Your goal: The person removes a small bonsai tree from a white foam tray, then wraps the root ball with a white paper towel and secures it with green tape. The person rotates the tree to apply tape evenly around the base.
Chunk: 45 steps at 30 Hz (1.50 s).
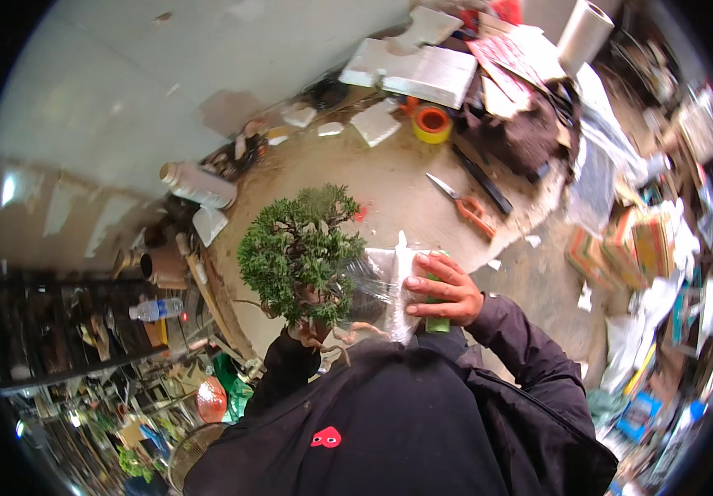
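Note:
A small bonsai-like tree with dense green foliage [299, 254] stands before my chest, left of centre. My left hand [308, 328] is at the base of this tree, mostly hidden by foliage and bare roots [356, 333]; its grip cannot be made out. My right hand [446, 289] lies on a white, film-wrapped piece [401, 297], with a green strip or edge under the palm. Clear plastic film [369, 280] stretches from that piece to the tree. Beyond my hands, orange-handled scissors [471, 211] lie open on the work surface [331, 161].
A long black tool or bar [483, 180] lies beside the scissors. Farther off are a yellow tape roll [432, 124], white foam pieces [431, 74] and brown cloth [517, 136]. A plastic bottle [198, 184] and a wooden stick [214, 291] lie left. Cardboard boxes [626, 248] stand right.

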Available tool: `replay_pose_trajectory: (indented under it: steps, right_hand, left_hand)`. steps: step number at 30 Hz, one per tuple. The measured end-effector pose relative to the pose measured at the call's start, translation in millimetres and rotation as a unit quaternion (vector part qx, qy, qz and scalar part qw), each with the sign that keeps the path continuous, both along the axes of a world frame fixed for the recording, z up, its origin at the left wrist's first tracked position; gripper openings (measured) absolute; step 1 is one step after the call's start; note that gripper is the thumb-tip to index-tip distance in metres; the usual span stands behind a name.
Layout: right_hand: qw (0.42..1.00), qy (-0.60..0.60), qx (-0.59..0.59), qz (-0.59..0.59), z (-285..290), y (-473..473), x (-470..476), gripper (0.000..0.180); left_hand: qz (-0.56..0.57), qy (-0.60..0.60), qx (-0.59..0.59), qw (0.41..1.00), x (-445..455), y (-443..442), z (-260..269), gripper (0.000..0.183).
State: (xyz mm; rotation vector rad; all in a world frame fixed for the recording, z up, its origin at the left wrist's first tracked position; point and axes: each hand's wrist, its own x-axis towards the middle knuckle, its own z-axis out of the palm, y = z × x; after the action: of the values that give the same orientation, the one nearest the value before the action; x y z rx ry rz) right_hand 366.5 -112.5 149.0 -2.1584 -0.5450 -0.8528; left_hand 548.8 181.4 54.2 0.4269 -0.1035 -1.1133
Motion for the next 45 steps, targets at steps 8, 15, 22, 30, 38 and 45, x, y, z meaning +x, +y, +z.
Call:
replay_pose_trajectory:
  steps: [8, 15, 22, 30, 38, 45]
  right_hand:
    - [0.978, 0.020, 0.047, 0.203, 48.0, -48.0, 67.2, 0.040]
    - [0.978, -0.036, 0.185, 0.084, 38.1, -41.6, 96.7, 0.061]
    - [0.847, 0.029, 0.509, 0.151, 14.1, -33.3, 115.1, 0.039]
    - [0.618, 0.179, 0.745, 0.177, -7.2, -14.3, 103.9, 0.050]
    - [0.585, 0.326, 0.740, 0.055, -16.7, 4.6, 94.8, 0.048]
    - [0.675, 0.311, 0.665, 0.076, -9.7, 19.5, 85.9, 0.066]
  left_hand:
    - [0.221, -0.121, -0.067, 0.966, -62.6, -19.1, 24.9, 0.074]
    - [0.411, -0.205, -0.043, 0.887, -98.2, -64.4, 32.7, 0.089]
    - [0.437, -0.287, 0.016, 0.852, -83.6, -94.7, 82.1, 0.078]
    - [0.482, -0.058, 0.082, 0.871, -60.1, -118.5, 102.5, 0.062]
    - [0.483, 0.020, 0.097, 0.870, -35.1, -119.1, 70.5, 0.048]
    - [0.481, -0.207, 0.311, 0.794, -34.2, -128.9, 36.7, 0.035]
